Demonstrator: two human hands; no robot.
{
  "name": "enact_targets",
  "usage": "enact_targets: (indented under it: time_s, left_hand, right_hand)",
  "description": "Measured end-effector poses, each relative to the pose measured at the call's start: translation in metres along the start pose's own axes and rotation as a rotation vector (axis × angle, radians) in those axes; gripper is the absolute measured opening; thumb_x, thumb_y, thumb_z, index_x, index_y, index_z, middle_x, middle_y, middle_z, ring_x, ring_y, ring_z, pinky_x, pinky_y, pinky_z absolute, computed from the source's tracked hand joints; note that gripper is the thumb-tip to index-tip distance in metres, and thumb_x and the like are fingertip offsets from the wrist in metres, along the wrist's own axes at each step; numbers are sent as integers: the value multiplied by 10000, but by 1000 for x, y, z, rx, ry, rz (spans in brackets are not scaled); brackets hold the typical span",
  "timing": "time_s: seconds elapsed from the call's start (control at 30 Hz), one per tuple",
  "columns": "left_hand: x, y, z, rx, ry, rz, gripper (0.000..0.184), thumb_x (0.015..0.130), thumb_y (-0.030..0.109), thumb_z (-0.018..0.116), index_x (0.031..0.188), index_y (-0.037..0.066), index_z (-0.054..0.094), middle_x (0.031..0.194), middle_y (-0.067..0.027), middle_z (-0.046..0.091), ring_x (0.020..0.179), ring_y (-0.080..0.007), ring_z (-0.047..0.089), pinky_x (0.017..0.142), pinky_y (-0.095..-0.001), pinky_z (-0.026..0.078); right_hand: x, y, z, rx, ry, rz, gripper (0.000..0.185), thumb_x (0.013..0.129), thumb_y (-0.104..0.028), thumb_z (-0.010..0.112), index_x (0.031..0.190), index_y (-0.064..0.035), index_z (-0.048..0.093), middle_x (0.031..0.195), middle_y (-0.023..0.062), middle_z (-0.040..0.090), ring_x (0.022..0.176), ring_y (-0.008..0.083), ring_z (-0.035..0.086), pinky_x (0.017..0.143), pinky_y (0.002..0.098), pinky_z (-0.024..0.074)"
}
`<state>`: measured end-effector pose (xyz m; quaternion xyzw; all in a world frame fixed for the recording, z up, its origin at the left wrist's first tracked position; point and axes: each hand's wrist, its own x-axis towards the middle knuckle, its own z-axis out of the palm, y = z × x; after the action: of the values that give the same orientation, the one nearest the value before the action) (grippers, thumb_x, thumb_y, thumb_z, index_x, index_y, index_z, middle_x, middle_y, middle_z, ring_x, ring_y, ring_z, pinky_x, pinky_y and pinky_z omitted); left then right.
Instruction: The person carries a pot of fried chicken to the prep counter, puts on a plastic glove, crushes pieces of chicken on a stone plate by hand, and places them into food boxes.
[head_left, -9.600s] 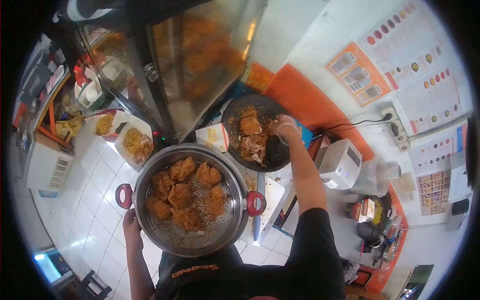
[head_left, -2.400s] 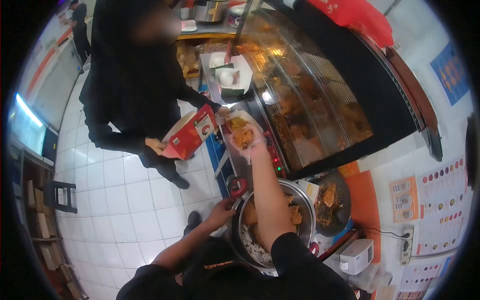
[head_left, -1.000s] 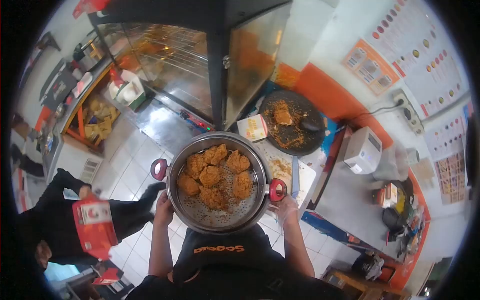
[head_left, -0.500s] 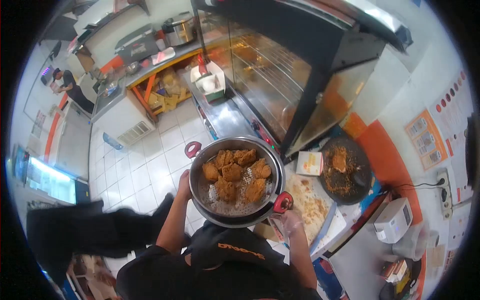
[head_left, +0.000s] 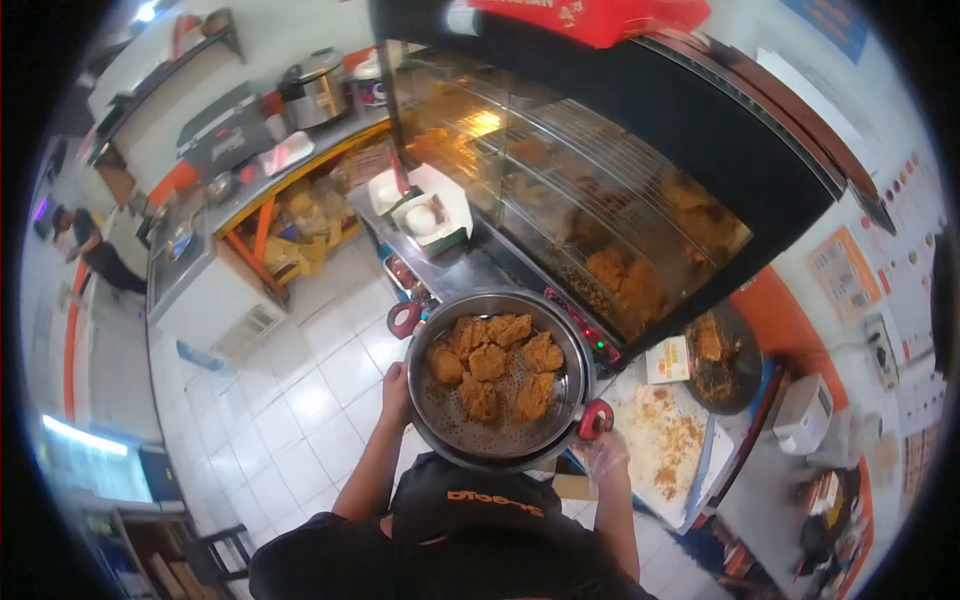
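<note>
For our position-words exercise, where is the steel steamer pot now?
In the head view, the steel steamer pot is just below centre, between the left hand and gloved right hand, below and left of the glass display cabinet.

A person [head_left: 430, 565] wears a black short-sleeved top [head_left: 480, 560] and a see-through glove [head_left: 606, 456] on the right hand [head_left: 603, 463]; the left hand [head_left: 397, 392] is bare.

Orange lettering [head_left: 495, 500], too blurred to read surely, crosses the dark front in one line; both sleeves [head_left: 305, 555] look plain black, and the glove appears thin and wrinkled.
</note>
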<state>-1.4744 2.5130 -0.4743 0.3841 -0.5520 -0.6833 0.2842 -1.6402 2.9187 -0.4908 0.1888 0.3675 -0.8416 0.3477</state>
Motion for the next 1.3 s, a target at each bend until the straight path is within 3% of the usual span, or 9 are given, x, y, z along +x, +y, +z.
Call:
enact_targets:
  time_s: [0.2,0.43,0.47,0.57,0.67,0.8,1.0,1.2,1.3]
  left_hand:
    - [24,46,-9,-205,-113,-113,175,972,216,523,976,49,576,873,-68,601,766,-180,598,684,-341,533]
    - [32,86,-26,-11,-252,42,246,979,244,537,992,-2,530,952,-121,613,843,-213,632,726,-356,541]
    - [63,81,-59,32,-298,64,259,981,249,540,987,-10,529,947,-118,610,842,-213,632,729,-354,539]
    - [41,91,-52,5,-299,-18,266,993,237,521,1005,-26,561,965,-91,579,866,-211,618,737,-348,529]
    - [56,101,-40,706,-375,564,283,991,227,516,1064,-39,581,962,-75,555,872,-215,609,736,-352,523]
    - [48,99,-32,-137,-255,-110,342,977,236,524,1191,-30,547,1099,-159,620,928,-279,654,791,-409,564]
    - [49,100,-29,-173,-271,-86,412,991,233,464,1300,-36,502,1209,-191,607,1031,-314,646,877,-437,559]
    - [53,101,-28,-89,-296,-61,407,1003,232,426,1291,-42,509,1209,-187,608,1028,-314,645,883,-436,557]
    - [55,97,-29,-106,-257,-82,388,1005,227,417,1269,-38,519,1198,-186,610,1007,-312,649,870,-431,562]
  right_hand:
    - [-42,1,60,-550,98,-188,422,944,-136,513,1342,-1,477,1117,170,617,840,286,651,779,403,560]
    - [-76,-82,-32,-129,327,-486,397,947,-244,548,1273,-18,544,1096,149,633,851,268,654,759,374,568]
    - [-77,-45,31,-152,365,-589,408,922,-266,570,1253,-27,565,1056,143,647,861,264,652,768,390,563]
    - [-49,-110,-22,-747,790,-731,517,811,-272,646,1269,-40,581,1095,134,659,983,273,643,854,409,534]
    - [-19,-208,65,-1230,1054,-620,681,713,-258,710,1338,-48,542,1238,155,628,1133,297,615,954,377,498]
    - [17,-276,94,-1764,1013,-628,706,697,-286,730,1339,-61,541,1240,193,626,1165,315,603,996,366,477]
    - [90,-324,83,-1890,928,-201,599,705,-293,738,1234,-42,612,1226,178,640,1151,287,618,975,368,500]
    - [110,-329,79,-1912,931,-358,343,693,-164,732,1005,-23,708,1015,217,695,981,337,680,848,395,555]
    - [137,-331,34,-1334,887,-461,288,707,-96,711,982,-15,695,940,167,677,851,268,652,710,372,529]
